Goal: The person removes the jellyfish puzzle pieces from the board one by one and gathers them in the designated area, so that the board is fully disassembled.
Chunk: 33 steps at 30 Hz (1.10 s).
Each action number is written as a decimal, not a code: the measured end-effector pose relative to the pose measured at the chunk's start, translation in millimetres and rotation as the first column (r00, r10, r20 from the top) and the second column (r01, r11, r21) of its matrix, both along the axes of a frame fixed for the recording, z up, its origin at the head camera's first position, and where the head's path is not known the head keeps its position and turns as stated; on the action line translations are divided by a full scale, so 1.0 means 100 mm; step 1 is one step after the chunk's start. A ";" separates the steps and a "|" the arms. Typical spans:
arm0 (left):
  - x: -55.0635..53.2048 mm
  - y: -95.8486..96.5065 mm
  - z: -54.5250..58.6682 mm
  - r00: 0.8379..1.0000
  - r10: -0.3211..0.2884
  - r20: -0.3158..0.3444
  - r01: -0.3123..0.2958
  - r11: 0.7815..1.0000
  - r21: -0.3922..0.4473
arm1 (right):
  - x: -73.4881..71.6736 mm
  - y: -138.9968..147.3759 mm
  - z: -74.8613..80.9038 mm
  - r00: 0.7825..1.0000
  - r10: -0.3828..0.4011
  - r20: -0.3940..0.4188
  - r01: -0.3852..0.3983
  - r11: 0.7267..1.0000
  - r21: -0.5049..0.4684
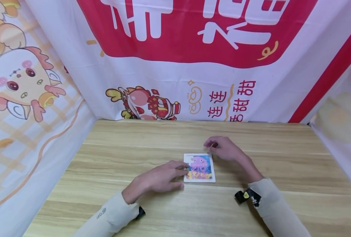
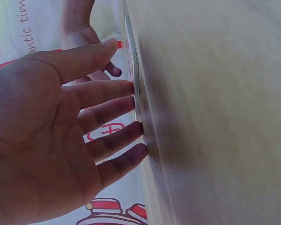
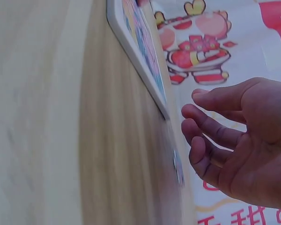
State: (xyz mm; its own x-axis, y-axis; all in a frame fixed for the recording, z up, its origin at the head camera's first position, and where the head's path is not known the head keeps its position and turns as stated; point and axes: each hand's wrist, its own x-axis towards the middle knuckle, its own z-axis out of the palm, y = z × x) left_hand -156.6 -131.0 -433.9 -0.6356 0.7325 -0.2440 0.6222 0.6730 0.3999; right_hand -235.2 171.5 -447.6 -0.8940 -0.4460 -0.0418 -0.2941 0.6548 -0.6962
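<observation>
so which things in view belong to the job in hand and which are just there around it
Likely part of the job:
- jellyfish picture board
- small loose piece, blurred, on the tabletop
- left hand, at the board's edge
- right hand, near its far corner

Just there:
- wooden tabletop
- printed cloth behind
- black wrist device

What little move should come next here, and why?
Probably the right hand should lower and pinch the small loose piece: it lies on the table near that hand, while the jellyfish puzzle shows a white gap upper left.
</observation>
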 end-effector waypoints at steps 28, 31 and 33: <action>0.01 -0.01 0.00 1.000 -0.010 -0.013 0.010 1.000 0.006 | 0.20 -0.34 0.06 0.989 0.098 0.109 -0.107 0.990 0.087; 0.00 0.00 0.00 1.000 -0.012 -0.016 0.012 1.000 0.008 | 0.21 -0.36 0.06 0.992 0.089 0.087 -0.098 0.989 0.109; 0.00 0.00 0.00 1.000 -0.013 -0.018 0.014 1.000 0.008 | 0.21 -0.37 0.05 0.994 0.082 0.068 -0.090 0.989 0.120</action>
State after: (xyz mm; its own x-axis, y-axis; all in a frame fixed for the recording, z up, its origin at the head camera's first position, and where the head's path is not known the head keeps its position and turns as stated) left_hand -156.6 -131.3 -433.7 -0.6297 0.7431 -0.2266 0.6382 0.6611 0.3946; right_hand -214.0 134.1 -442.2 -0.8465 -0.5093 -0.1553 -0.3116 0.7103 -0.6311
